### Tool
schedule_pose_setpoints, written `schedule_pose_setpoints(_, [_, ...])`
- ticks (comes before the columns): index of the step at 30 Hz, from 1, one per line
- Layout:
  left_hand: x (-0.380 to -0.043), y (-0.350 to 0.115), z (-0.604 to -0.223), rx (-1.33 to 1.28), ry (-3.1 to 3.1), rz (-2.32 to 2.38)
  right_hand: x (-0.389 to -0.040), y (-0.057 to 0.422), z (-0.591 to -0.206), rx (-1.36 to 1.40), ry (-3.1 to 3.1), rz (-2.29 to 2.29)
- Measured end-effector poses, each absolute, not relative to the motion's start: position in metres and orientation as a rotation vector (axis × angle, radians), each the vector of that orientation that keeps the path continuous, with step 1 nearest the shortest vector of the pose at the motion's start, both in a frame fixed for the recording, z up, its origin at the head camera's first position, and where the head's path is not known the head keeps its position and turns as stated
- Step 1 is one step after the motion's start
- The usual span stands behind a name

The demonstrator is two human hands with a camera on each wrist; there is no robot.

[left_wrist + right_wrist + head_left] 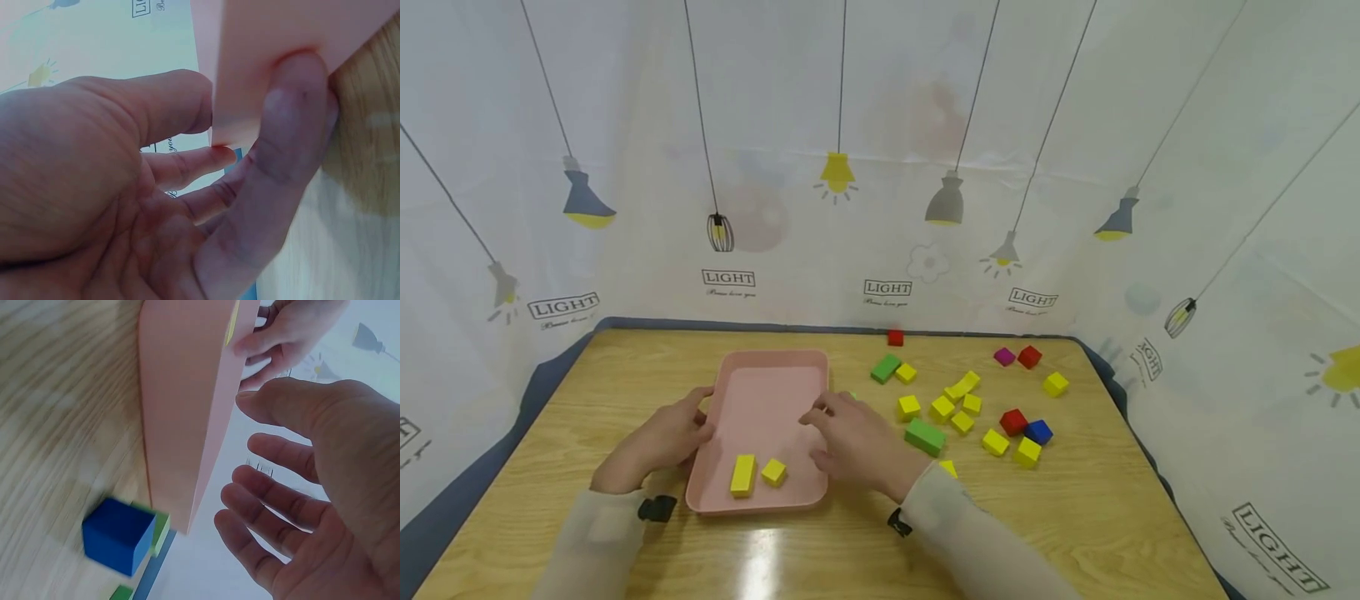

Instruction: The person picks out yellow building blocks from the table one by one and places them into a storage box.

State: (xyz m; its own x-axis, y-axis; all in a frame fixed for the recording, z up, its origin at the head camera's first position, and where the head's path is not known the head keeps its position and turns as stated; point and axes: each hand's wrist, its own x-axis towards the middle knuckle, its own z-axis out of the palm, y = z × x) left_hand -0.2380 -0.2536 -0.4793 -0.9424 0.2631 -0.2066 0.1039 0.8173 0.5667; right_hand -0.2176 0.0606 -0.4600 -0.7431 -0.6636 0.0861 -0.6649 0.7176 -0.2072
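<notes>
A shallow pink tray lies on the table, with a long yellow block and a yellow cube inside near its front. My left hand holds the tray's left side, its thumb at the rim and a finger pressed against the outer wall. Over the right rim hovers my right hand, fingers loosely bent with nothing between them, as the right wrist view confirms. A blue block stands outside the tray's right wall, mostly hidden from the head view by the right hand.
Right of the tray lie scattered blocks: green ones, several yellow ones, red ones, a blue one and a purple one. A red block sits at the back edge, near the printed curtain.
</notes>
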Motion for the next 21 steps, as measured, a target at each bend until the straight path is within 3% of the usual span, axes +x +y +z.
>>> schedule_pose_setpoints(21, [-0.238,-0.254,-0.481,0.265,2.701,0.848,-0.238,0.131,-0.475,0.872,-2.955,0.432])
